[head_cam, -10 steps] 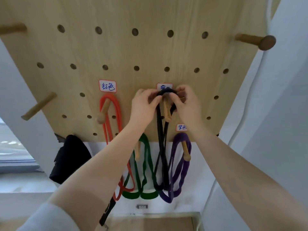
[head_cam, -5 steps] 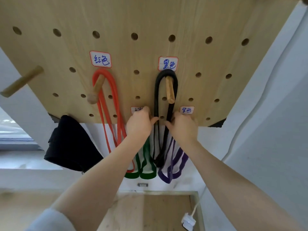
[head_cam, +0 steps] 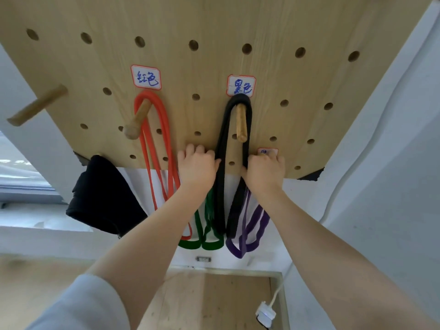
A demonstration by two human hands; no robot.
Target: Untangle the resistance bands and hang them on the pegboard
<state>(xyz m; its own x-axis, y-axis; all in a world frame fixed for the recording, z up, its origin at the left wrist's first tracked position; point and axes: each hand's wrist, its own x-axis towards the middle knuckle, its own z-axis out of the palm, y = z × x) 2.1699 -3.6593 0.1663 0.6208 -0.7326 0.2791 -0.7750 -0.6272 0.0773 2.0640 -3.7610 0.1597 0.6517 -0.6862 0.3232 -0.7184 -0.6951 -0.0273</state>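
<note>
Nearest the camera, both forearms reach up toward the board. The left hand [head_cam: 197,166] pinches the left strand of the black flat rubber resistance band [head_cam: 222,148]; the right hand [head_cam: 264,171] grips its right strand. That band hangs looped over a wooden peg [head_cam: 241,123] on the light wooden pegboard [head_cam: 214,25]. Behind the hands hang a green band [head_cam: 202,244] and a purple band [head_cam: 250,236]. An orange band [head_cam: 164,129] hangs on the peg further left.
</note>
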